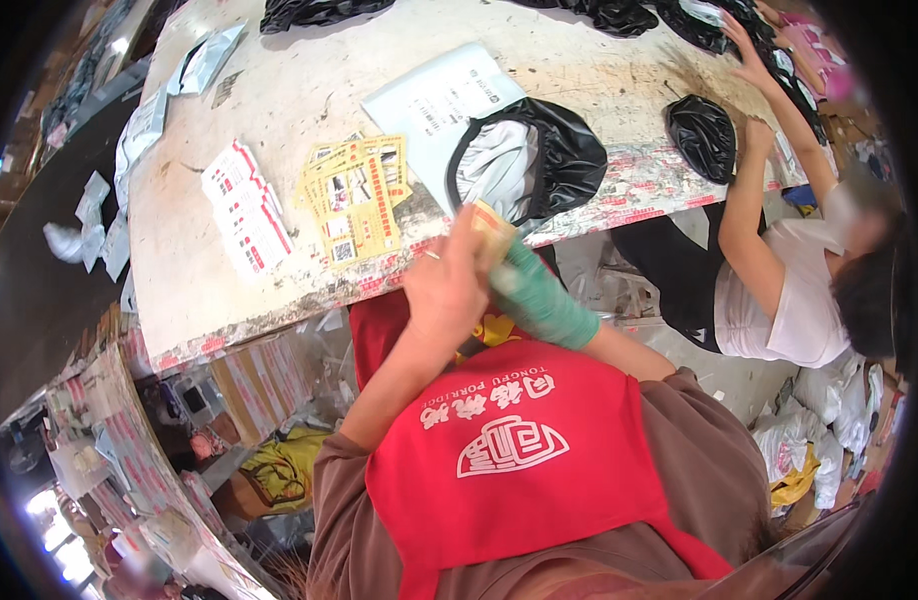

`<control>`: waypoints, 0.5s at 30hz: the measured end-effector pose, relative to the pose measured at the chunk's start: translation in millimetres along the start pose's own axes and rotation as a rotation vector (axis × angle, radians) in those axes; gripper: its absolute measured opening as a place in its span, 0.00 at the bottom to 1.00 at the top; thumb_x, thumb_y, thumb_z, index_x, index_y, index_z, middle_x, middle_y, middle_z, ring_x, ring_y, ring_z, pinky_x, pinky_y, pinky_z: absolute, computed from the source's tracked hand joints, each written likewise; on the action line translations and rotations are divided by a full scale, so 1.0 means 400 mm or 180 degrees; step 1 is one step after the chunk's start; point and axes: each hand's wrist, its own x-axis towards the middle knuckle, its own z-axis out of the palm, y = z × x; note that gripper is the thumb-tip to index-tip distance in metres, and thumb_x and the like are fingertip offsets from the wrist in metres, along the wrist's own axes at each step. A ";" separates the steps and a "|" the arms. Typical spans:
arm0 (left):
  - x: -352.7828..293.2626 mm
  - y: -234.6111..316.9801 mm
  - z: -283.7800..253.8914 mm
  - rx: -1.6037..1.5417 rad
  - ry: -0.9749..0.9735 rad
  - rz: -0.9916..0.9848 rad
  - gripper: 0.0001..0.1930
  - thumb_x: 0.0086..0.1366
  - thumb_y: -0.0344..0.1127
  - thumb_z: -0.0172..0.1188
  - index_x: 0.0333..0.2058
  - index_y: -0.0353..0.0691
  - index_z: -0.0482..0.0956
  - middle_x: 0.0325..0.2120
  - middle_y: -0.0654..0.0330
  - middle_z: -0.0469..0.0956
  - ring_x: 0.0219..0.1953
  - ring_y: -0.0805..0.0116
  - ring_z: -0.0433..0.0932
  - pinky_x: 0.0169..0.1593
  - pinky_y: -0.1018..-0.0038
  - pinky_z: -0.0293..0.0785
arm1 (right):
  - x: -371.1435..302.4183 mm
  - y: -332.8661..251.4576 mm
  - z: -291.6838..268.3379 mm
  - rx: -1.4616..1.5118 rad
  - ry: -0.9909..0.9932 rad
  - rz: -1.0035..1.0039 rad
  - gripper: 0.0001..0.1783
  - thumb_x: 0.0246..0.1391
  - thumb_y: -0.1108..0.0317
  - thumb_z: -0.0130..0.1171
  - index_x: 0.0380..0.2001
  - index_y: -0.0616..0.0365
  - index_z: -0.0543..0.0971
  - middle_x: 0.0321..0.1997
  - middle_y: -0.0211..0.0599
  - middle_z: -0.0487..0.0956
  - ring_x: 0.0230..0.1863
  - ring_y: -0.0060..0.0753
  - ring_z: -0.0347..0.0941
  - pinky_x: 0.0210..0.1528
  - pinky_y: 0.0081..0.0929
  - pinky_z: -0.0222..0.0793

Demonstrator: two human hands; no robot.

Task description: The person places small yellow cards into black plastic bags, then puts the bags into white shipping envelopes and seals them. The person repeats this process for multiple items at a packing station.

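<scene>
In front of my apron, my two hands meet over a small yellow printed card (494, 236). Bare except for a ring, my left hand (449, 285) has its fingers closed at the card's left side. Green covers my right hand (539, 295), which is closed at the card's lower right and smeared by motion. Just beyond them lies a black plastic bag (576, 152) with whitish folded cloth (499, 165) showing in its mouth. It partly overlaps a pale grey mailing bag (434, 100). Nearer my left hand are fanned yellow cards (354, 195).
White-and-red slips (244, 210) lie left on the worn table (289, 90). Grey mailers (204, 60) sit at its left edge. At right, a co-worker (779, 270) reaches over the table beside a black bundle (701, 138). More black bags (324, 8) line the far side.
</scene>
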 end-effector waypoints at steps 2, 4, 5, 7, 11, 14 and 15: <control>0.005 0.020 0.009 -0.0523 0.0066 0.0204 0.34 0.51 0.28 0.68 0.59 0.36 0.68 0.35 0.55 0.83 0.28 0.57 0.82 0.31 0.68 0.77 | 0.002 0.033 -0.046 -0.1027 0.0242 -0.0490 0.28 0.63 0.65 0.54 0.63 0.62 0.64 0.56 0.36 0.72 0.56 0.22 0.68 0.55 0.22 0.69; 0.039 0.034 -0.027 -0.1347 -0.0190 -0.0259 0.27 0.53 0.27 0.66 0.53 0.36 0.74 0.37 0.54 0.82 0.32 0.56 0.82 0.34 0.69 0.78 | 0.020 -0.030 -0.097 -0.1292 0.0303 -0.0395 0.26 0.62 0.64 0.54 0.61 0.63 0.67 0.51 0.36 0.76 0.52 0.22 0.71 0.54 0.21 0.68; 0.053 0.017 -0.038 -0.1768 -0.0289 -0.0586 0.22 0.54 0.26 0.65 0.50 0.35 0.77 0.39 0.53 0.81 0.35 0.54 0.81 0.35 0.68 0.79 | 0.033 -0.083 -0.083 -0.1262 0.0382 -0.1106 0.21 0.64 0.66 0.50 0.57 0.63 0.72 0.46 0.36 0.79 0.47 0.24 0.74 0.54 0.22 0.68; 0.131 -0.060 -0.011 -0.0962 0.0311 -0.0360 0.14 0.58 0.24 0.61 0.44 0.35 0.79 0.38 0.51 0.78 0.37 0.56 0.79 0.37 0.69 0.78 | 0.070 -0.181 -0.102 -0.2088 0.0012 -0.1788 0.21 0.60 0.71 0.50 0.57 0.59 0.73 0.53 0.38 0.78 0.52 0.29 0.75 0.54 0.26 0.70; 0.213 -0.173 0.175 0.0695 -0.0601 -0.0295 0.09 0.54 0.28 0.62 0.36 0.37 0.79 0.37 0.49 0.76 0.38 0.49 0.78 0.38 0.61 0.76 | 0.216 -0.205 -0.167 -0.4732 -0.1092 -0.3289 0.27 0.49 0.69 0.58 0.56 0.50 0.74 0.55 0.35 0.75 0.55 0.36 0.73 0.54 0.33 0.72; 0.242 -0.166 0.151 -0.0108 -0.0762 -0.0884 0.06 0.52 0.29 0.61 0.31 0.39 0.78 0.35 0.52 0.76 0.37 0.49 0.78 0.37 0.57 0.75 | 0.233 -0.171 -0.239 -0.5970 -0.1141 -0.2805 0.30 0.43 0.63 0.63 0.55 0.44 0.74 0.49 0.32 0.74 0.54 0.39 0.71 0.51 0.35 0.74; 0.245 -0.140 0.135 0.0025 -0.0634 -0.0899 0.06 0.52 0.29 0.60 0.31 0.40 0.78 0.35 0.53 0.76 0.37 0.50 0.78 0.37 0.57 0.75 | 0.214 -0.163 -0.249 -0.6165 -0.1045 -0.2724 0.29 0.43 0.62 0.63 0.53 0.45 0.74 0.48 0.30 0.75 0.47 0.41 0.75 0.43 0.36 0.76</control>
